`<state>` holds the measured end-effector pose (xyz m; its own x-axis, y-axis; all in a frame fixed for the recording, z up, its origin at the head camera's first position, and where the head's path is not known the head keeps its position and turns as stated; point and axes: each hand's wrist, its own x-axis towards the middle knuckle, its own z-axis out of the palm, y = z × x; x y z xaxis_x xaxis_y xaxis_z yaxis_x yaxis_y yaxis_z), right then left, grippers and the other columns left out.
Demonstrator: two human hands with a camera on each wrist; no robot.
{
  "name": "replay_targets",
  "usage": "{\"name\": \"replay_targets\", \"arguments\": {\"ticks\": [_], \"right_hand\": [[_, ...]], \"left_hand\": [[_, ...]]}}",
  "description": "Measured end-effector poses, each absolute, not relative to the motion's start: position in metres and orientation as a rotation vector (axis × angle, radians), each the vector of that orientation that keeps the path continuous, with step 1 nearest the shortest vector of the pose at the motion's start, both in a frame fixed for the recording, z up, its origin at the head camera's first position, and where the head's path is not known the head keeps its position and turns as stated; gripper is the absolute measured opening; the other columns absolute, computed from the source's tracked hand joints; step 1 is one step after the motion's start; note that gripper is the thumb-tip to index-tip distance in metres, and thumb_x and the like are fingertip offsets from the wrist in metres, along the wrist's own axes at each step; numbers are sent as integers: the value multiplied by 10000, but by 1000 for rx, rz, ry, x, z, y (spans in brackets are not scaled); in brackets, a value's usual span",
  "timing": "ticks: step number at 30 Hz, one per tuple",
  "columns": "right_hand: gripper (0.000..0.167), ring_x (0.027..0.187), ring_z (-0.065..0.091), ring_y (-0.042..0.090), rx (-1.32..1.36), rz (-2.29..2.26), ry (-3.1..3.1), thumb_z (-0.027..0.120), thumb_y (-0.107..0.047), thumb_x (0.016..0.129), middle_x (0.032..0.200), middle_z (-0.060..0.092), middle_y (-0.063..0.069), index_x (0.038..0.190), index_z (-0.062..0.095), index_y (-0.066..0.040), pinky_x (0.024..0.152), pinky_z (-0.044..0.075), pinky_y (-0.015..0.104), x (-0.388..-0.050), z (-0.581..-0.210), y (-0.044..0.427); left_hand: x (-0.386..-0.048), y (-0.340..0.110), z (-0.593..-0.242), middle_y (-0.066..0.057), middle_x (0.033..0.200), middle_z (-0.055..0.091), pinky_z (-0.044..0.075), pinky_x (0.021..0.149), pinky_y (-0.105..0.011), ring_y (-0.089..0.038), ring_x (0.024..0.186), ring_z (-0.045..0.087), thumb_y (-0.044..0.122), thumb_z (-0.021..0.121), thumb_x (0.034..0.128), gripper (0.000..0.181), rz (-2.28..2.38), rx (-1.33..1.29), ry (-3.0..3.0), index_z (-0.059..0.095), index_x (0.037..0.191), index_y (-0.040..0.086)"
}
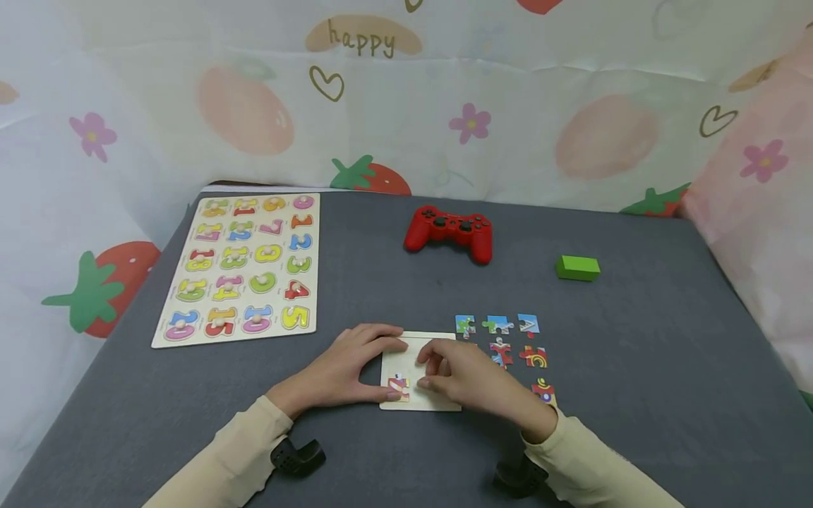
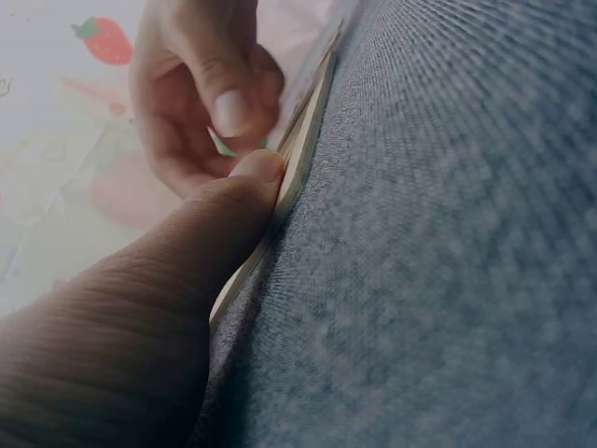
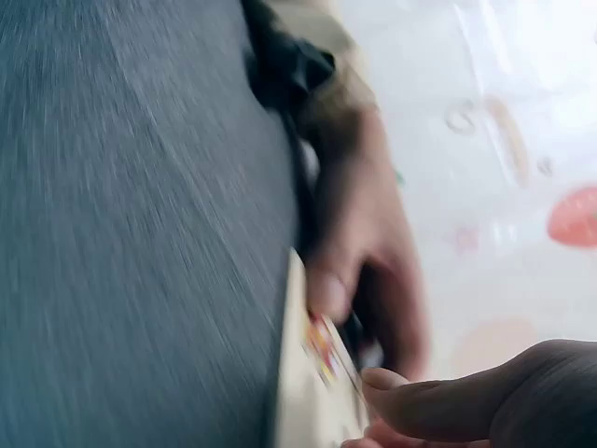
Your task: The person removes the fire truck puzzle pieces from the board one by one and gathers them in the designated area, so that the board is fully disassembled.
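A small pale wooden puzzle tray (image 1: 438,403) lies at the front middle of the table. One colourful jigsaw piece (image 1: 398,384) sits in its lower left corner. My left hand (image 1: 346,367) rests along the tray's left side, the thumb pressing on the lower left near that piece and the fingers at the upper left edge. Above the tray's right half is my right hand (image 1: 473,374), its fingers loosely bent, with a gap between thumb and index finger and no piece visible there. Several loose jigsaw pieces (image 1: 499,324) lie right of the tray, some partly hidden by the right hand.
On the left lies a large number peg board (image 1: 238,314). A red game controller (image 1: 449,231) stands toward the back, with a green block (image 1: 577,268) to its right. A printed cloth (image 1: 394,113) hangs behind the grey table (image 1: 660,339).
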<state>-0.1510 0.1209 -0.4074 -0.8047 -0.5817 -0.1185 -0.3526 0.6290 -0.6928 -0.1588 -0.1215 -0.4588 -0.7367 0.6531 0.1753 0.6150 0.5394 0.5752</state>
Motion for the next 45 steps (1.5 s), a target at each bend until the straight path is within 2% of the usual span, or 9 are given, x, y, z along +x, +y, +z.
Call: {"name": "replay_targets", "arguments": {"ticks": [6, 19, 25, 30, 34, 39, 45], "right_hand": [[183, 677, 494, 77, -820, -890, 2533, 751, -123, 818, 780, 554, -39, 957, 635, -92, 640, 419, 246, -142, -412, 97], [176, 701, 483, 95, -794, -929, 2693, 780, -84, 775, 790, 514, -25, 876, 637, -100, 643, 426, 244, -128, -416, 86], [158, 697, 500, 99, -729, -993, 2729, 761, -59, 788, 791, 528, -2, 878, 635, -90, 617, 421, 237, -124, -418, 83], [124, 635, 527, 53, -699, -1068, 2733, 724, -36, 822, 717, 580, -43, 822, 621, -103, 584, 419, 214, -124, -418, 82], [125, 627, 524, 44, -602, -1117, 2705, 719, -63, 842, 721, 608, -51, 827, 607, -115, 563, 417, 213, -128, -413, 89], [131, 699, 579, 70, -438, -1158, 2698, 714, -46, 844, 807, 648, -34, 895, 615, -117, 622, 463, 242, -139, -399, 112], [96, 671, 597, 123, -321, -1110, 2700, 717, -86, 850, 787, 663, -4, 920, 655, -111, 602, 464, 297, -150, -385, 149]], "left_hand": [[-158, -123, -458, 39, 1439, 431, 305, 1045, -491, -141, 1326, 358, 533, 720, 793, 646, 1006, 1104, 2669, 543, 1332, 223], [-160, -127, -455, 10, 1385, 459, 317, 1049, -497, -179, 1294, 381, 527, 746, 768, 671, 1010, 1148, 2664, 559, 1314, 186], [-161, -127, -456, 15, 1378, 456, 323, 1049, -490, -177, 1284, 378, 544, 765, 732, 720, 1018, 1137, 2660, 553, 1320, 186], [-163, -127, -457, 21, 1386, 449, 316, 1060, -480, -168, 1289, 367, 556, 785, 690, 784, 1021, 1125, 2641, 538, 1335, 185], [-163, -127, -457, 15, 1395, 447, 311, 1067, -481, -173, 1301, 364, 570, 779, 681, 808, 1004, 1131, 2637, 526, 1347, 188], [-163, -127, -456, 21, 1406, 438, 300, 1076, -471, -168, 1314, 360, 569, 777, 687, 804, 988, 1126, 2634, 520, 1353, 199], [-162, -126, -456, 34, 1407, 431, 295, 1074, -471, -168, 1309, 356, 579, 772, 694, 786, 971, 1097, 2634, 523, 1346, 219]]}}
